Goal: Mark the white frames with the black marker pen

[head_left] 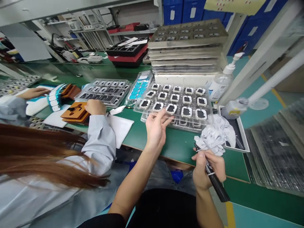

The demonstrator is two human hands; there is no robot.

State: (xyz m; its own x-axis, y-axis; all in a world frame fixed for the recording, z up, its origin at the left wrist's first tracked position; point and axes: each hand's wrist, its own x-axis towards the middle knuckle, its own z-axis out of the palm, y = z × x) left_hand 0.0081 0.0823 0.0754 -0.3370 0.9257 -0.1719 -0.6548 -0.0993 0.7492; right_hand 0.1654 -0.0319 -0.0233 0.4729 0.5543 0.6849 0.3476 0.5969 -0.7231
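Note:
My left hand (156,128) is at the front edge of a clear plastic tray (209,109), palm turned partly up and fingers apart. Its fingertips touch or nearly touch a white frame with a dark centre (171,108) in the front row; I cannot tell whether they bear on it. Several like pieces sit in rows across the tray, which rests on another filled tray. In my right hand (209,169) is a black marker pen (215,182), slanted with its narrow end up and to the left, close to crumpled white paper (213,134).
A tall tray stack (185,60) stands behind. At right are a pump bottle (222,82), an open white box (245,145) and stacked clear trays (277,155). On the left, a co-worker's hand (96,107) touches an orange fixture (74,112); blue pieces (139,88) lie between.

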